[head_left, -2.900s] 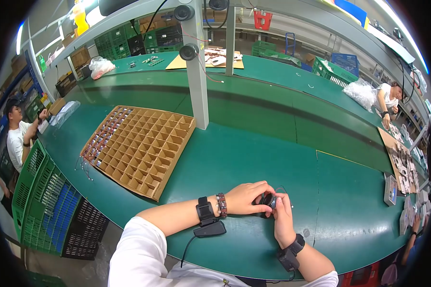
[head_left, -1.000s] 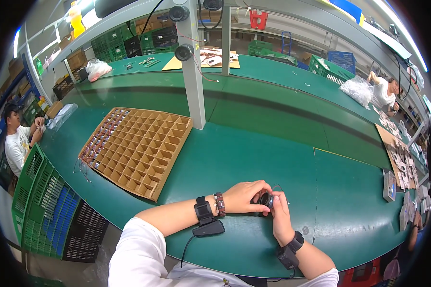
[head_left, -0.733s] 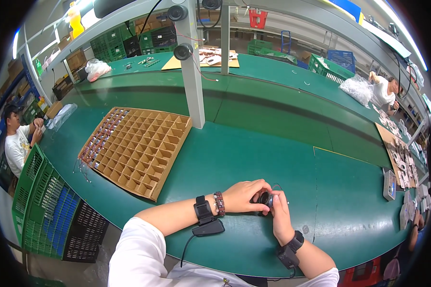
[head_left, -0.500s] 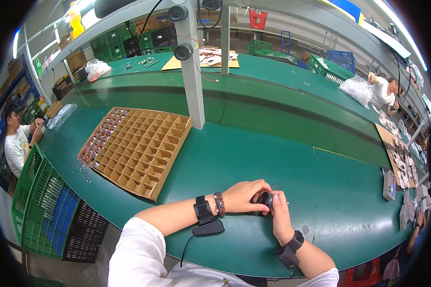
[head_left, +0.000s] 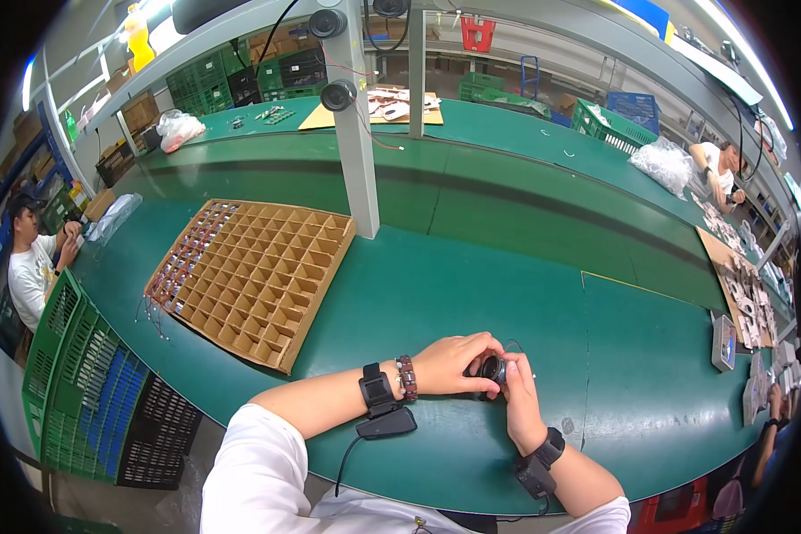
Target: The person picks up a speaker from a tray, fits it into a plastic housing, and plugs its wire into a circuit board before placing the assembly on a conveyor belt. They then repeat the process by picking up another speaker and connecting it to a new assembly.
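Observation:
Between my two hands is a round black lens-like part (head_left: 493,369) with a glossy, dark round face, held just above the green tabletop. My left hand (head_left: 461,363) curls its thumb and fingers around the left side of the part. On the other side, my right hand (head_left: 521,392) grips it with the fingertips. A thin dark wire shows just behind the fingers. The part's underside is hidden by my hands.
A cardboard divider tray (head_left: 267,276) lies to the left, its far-left cells filled with small wired parts. A grey post (head_left: 358,169) rises behind it. Green crates (head_left: 76,374) stand at the left edge. A small grey box (head_left: 724,343) sits at right. Co-workers sit on both sides.
My hands and the round part stay almost still. The belt seam behind has shifted slightly right. The far-right co-worker's arms have moved, and another person's hand at the right edge has shifted.

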Action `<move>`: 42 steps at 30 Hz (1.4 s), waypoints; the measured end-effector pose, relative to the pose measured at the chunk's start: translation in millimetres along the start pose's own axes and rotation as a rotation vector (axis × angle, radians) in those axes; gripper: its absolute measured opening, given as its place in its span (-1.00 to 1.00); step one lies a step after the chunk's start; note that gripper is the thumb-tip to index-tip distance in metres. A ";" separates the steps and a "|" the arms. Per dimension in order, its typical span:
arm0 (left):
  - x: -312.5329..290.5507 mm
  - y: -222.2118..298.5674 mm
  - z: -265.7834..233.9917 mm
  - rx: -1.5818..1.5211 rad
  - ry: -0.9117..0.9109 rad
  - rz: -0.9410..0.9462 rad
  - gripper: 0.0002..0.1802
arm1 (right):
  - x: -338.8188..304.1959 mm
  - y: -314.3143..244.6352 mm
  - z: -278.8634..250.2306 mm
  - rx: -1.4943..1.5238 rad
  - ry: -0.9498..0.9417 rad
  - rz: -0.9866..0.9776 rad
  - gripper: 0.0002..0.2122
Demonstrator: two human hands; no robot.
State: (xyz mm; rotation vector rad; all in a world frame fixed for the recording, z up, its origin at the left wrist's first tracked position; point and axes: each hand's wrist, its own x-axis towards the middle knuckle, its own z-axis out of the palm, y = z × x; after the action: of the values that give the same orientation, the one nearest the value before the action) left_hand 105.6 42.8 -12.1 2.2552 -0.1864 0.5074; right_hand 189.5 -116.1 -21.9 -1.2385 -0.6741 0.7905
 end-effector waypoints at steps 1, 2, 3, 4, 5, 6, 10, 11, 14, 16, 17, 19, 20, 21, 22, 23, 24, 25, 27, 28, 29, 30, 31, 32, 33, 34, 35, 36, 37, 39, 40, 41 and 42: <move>0.0 -0.5 0.2 -0.002 -0.001 -0.001 -0.44 | 0.1 -0.2 -0.1 0.000 0.001 0.003 -0.76; 0.1 -0.9 0.4 -0.004 -0.003 -0.002 -0.45 | 0.1 -0.3 -0.1 0.000 0.003 0.006 -0.76; 0.0 -1.2 0.7 -0.005 -0.003 -0.002 -0.45 | 0.1 0.4 -1.0 0.000 0.004 0.006 -0.76; -0.2 -1.4 0.9 -0.004 0.000 0.004 -0.45 | 0.4 2.0 -2.7 -0.011 -0.010 0.003 -0.76; -0.6 -1.5 1.0 -0.002 0.003 0.010 -0.45 | 0.7 3.7 -4.3 -0.021 -0.024 0.001 -0.75; -1.1 -1.7 0.8 -0.001 0.006 0.015 -0.45 | 1.1 5.0 -4.7 -0.031 -0.039 -0.001 -0.74; -4.0 -2.3 -1.4 0.012 0.014 0.030 -0.45 | 1.9 7.5 -1.6 -0.022 -0.043 -0.010 -0.74; -5.2 -2.5 -2.5 0.012 0.013 0.029 -0.45 | 1.7 7.3 0.3 -0.021 -0.043 -0.010 -0.74; 0.5 -0.3 -0.6 -0.010 -0.006 0.031 -0.44 | -0.2 2.5 0.2 -0.001 -0.001 -0.027 -0.77; -3.9 0.9 -3.6 0.006 -0.017 0.000 -0.43 | 2.1 6.4 5.7 0.001 -0.007 -0.044 -0.77; -1.6 3.0 -4.9 0.017 -0.031 -0.016 -0.42 | 3.2 7.4 4.9 -0.005 -0.003 -0.069 -0.77; 2.6 6.4 -5.5 0.042 -0.058 -0.049 -0.40 | 2.6 5.0 2.0 -0.007 -0.006 -0.070 -0.77; 4.7 7.3 -5.7 0.053 -0.072 -0.059 -0.39 | 2.1 2.3 0.2 -0.003 -0.008 -0.050 -0.77; 5.2 8.3 -5.2 0.033 -0.053 -0.057 -0.38 | 4.3 7.1 -2.4 -0.003 -0.017 -0.077 -0.77; 3.2 7.1 -5.3 0.015 -0.038 -0.064 -0.38 | 7.9 15.0 -3.3 0.003 -0.030 -0.099 -0.77; 3.8 5.6 -4.2 0.018 -0.041 -0.057 -0.38 | 9.0 17.7 -3.6 0.023 -0.026 -0.108 -0.77; 3.5 3.3 -4.8 0.026 -0.040 -0.050 -0.38 | 11.6 19.7 -2.1 0.043 -0.029 -0.121 -0.77; 2.1 -0.4 -2.5 -0.011 -0.039 -0.067 -0.38 | 12.0 22.3 -1.2 0.046 -0.009 -0.082 -0.78; -5.1 -4.2 -4.5 -0.066 -0.061 -0.066 -0.38 | 15.1 24.3 4.9 0.067 -0.035 -0.055 -0.79; -7.0 -4.2 -6.0 -0.047 -0.019 -0.051 -0.39 | 14.8 23.0 5.1 0.078 -0.068 -0.068 -0.79; -8.4 -3.7 -7.3 -0.023 0.037 -0.047 -0.40 | 14.6 22.8 6.1 0.066 -0.038 -0.067 -0.79; -5.7 -2.6 -4.9 -0.047 0.024 -0.030 -0.40 | 13.9 23.2 4.5 0.053 -0.048 -0.058 -0.79; -4.0 -1.3 -3.5 -0.044 0.024 -0.013 -0.40 | 12.8 23.7 3.0 0.042 -0.064 -0.047 -0.79; -4.8 -0.9 -5.0 -0.031 0.030 -0.004 -0.40 | 12.7 23.7 3.1 0.037 -0.094 -0.036 -0.78; -5.7 -1.4 -5.2 -0.013 0.040 0.002 -0.39 | 12.0 23.6 2.2 0.033 -0.092 -0.032 -0.78; -5.8 -2.1 -4.6 -0.015 0.043 -0.001 -0.39 | 11.6 23.8 1.7 0.034 -0.088 -0.034 -0.79; -5.3 -2.1 -4.3 -0.018 0.036 0.000 -0.39 | 11.4 24.1 1.5 0.038 -0.088 -0.036 -0.79; -4.5 -1.8 -4.1 -0.019 0.030 -0.002 -0.39 | 11.3 24.8 1.7 0.045 -0.090 -0.037 -0.80; -4.8 -0.7 -5.5 -0.017 0.019 -0.006 -0.39 | 10.7 23.6 3.1 0.052 -0.097 -0.034 -0.80; -4.8 -0.1 -6.2 -0.019 0.004 -0.024 -0.38 | 10.2 20.1 3.4 0.050 -0.068 -0.061 -0.81; -4.3 -0.4 -6.0 -0.027 -0.012 -0.032 -0.38 | 10.6 18.9 4.0 0.050 -0.053 -0.076 -0.81; -4.1 -0.6 -6.2 -0.037 -0.028 -0.039 -0.37 | 10.6 18.4 4.6 0.061 -0.059 -0.075 -0.81; -3.6 -0.1 -5.8 -0.029 -0.030 -0.047 -0.37 | 10.2 18.0 3.8 0.052 -0.062 -0.075 -0.81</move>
State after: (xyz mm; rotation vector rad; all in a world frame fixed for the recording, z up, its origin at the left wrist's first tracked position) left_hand 100.6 47.1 -10.2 2.2347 -0.1547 0.4433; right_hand 189.4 -103.1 -38.4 -1.1393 -0.7423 0.7819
